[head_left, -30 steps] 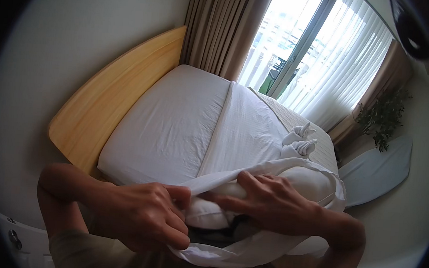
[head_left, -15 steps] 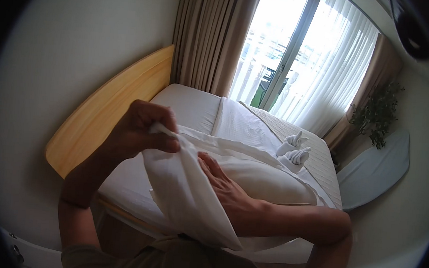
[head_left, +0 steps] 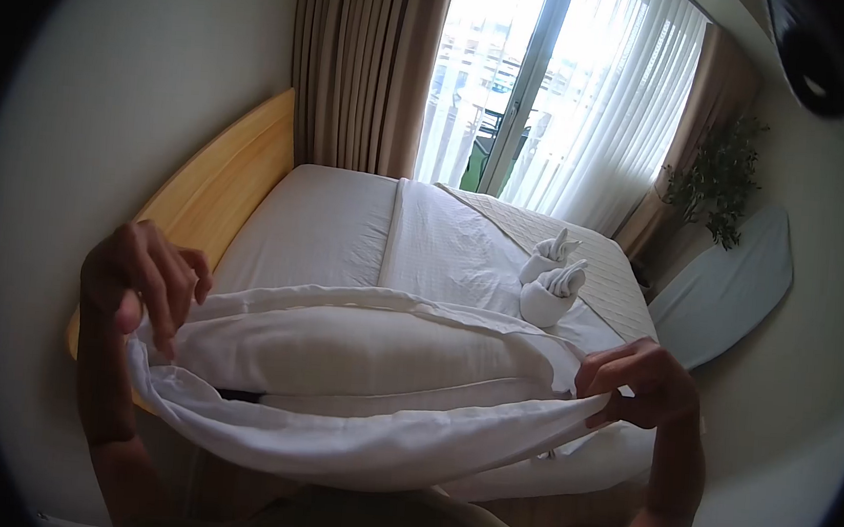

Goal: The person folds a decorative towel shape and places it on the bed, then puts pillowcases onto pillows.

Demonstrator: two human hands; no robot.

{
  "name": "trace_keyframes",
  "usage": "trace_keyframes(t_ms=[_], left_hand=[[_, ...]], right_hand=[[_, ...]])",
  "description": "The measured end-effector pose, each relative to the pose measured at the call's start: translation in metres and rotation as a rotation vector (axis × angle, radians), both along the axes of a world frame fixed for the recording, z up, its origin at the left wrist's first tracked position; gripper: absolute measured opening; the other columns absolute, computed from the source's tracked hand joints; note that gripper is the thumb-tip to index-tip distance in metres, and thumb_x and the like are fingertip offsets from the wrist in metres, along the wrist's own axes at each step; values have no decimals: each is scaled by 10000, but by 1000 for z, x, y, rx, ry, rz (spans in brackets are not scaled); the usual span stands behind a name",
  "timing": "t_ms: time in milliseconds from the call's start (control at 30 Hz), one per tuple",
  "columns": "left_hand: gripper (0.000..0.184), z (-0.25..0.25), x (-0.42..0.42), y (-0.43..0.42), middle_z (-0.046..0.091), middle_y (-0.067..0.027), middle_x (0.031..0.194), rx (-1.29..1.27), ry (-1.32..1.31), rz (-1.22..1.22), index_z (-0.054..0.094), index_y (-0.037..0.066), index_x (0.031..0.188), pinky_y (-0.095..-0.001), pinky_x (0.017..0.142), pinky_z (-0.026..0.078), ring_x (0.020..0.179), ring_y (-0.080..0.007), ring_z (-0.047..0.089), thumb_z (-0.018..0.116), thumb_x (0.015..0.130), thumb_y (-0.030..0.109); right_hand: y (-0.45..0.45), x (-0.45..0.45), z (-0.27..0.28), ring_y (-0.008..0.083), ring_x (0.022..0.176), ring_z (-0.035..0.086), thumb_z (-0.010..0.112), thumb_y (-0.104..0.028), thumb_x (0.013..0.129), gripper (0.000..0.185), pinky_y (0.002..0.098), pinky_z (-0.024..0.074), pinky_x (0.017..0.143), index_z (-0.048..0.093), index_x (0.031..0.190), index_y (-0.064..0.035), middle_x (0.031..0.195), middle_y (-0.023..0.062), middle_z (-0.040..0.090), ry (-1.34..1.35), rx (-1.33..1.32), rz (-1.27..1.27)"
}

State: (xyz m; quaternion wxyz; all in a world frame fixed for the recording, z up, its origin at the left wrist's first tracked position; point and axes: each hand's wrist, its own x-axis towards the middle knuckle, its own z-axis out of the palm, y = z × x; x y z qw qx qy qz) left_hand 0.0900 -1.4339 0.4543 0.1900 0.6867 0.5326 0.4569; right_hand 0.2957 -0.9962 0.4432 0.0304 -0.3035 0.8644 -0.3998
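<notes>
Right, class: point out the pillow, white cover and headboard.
Pillow [head_left: 367, 353], head view: its upper face.
White cover [head_left: 370, 453], head view: its near side.
Headboard [head_left: 238, 170], head view: its front face.

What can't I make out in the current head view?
All in the head view:
Pillow underside: hidden by the case's near side.
Left hand: whether it pinches the case; its fingers cover the spot.
Bed's near edge: mostly behind pillow and case.
Outdoors: washed out by glare and the sheer curtain.
</notes>
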Motion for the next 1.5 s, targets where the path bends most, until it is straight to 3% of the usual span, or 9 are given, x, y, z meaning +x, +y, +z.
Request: trace_keyframes(t_ms=[100,200,367,600,767,1000,1100,1300,1500], left_hand=[[225,11,24,74,646,-84,903,-113,353,124,713,96,944,-276,651,522,726,-172,625,737,721,112],[457,-14,49,121,545,-86,1086,-73,625,64,618,171,1159,-340,777,520,977,-231,535,733,717,158],[267,-46,74,152,472,-145,1165,-58,501,-266,614,123,1072,-397,842,479,1059,-295,470,633,815,194],[384,-39,86,122,353,-200,1386,-138,463,-404,570,69,1176,-512,1026,322,1303,-417,269,651,815,172],[377,-33,56,28,590,-192,1164,-474,-7,-148,519,-16,1225,-346,804,488,899,-319,622,551,861,74],[304,21,24,-40,585,-58,470,-567,87,404,656,-16,975,-231,500,486,417,-93,576,658,831,252],[337,10,38,-12,643,-43,603,-704,388,876,676,24,935,-238,531,501,465,-96,597,730,749,300],[805,-34,46,80,553,-224,1128,-556,156,458,398,-40,1315,-348,808,513,987,-269,574,650,787,512],[162,-18,42,126,607,-190,619,-226,395,707,605,-58,737,-366,639,497,610,-284,636,509,793,60]], right_hand=[[-21,1,10,135,543,563,787,-147,700,195,254,431,537,650,780,-34,631,56,601,43,87,-115],[-26,5,17,69,540,582,790,-159,699,150,219,440,529,694,759,-60,607,41,633,49,58,-252],[-15,-2,19,65,530,571,775,-98,695,110,219,452,532,693,716,-28,595,27,629,121,-259,-347],[-10,-62,-27,44,570,528,754,-259,731,245,243,433,559,661,717,-33,604,7,605,-197,158,-323],[20,-43,-11,83,580,523,753,-182,708,174,262,428,590,642,696,-48,599,17,583,-194,258,-201],[33,-40,-12,118,687,577,750,-280,731,222,285,449,696,669,807,-88,697,20,620,-125,398,-305],[4,-39,-9,163,795,600,743,-247,736,262,309,470,763,648,923,-90,846,42,635,-70,351,-283],[-104,-23,8,326,1251,404,609,-350,827,592,446,326,1040,418,1346,-140,1366,150,400,246,261,242],[-133,-33,-36,315,1334,279,362,-439,939,626,449,211,1106,227,1424,-67,1446,166,279,281,547,376]])
